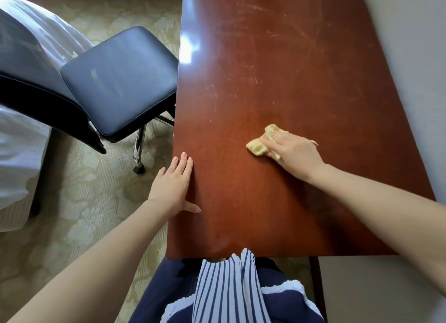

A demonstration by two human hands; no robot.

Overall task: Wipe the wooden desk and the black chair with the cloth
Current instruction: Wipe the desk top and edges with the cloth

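Note:
A reddish-brown wooden desk (277, 69) runs away from me, its top scratched further back. My right hand (293, 152) presses a crumpled beige cloth (259, 145) flat on the desk's near right part, fingers over the cloth. Flat on the desk's left edge rests my left hand (172, 186), fingers spread, holding nothing. The black chair (115, 78) stands left of the desk, its padded seat close to the desk edge and its backrest nearer the left.
A bed with white linen (19, 141) lies at far left behind the chair. Patterned beige carpet (84, 202) covers the floor. A pale wall (415, 69) borders the desk's right side. The chair's chrome leg (138, 149) stands near the desk's corner.

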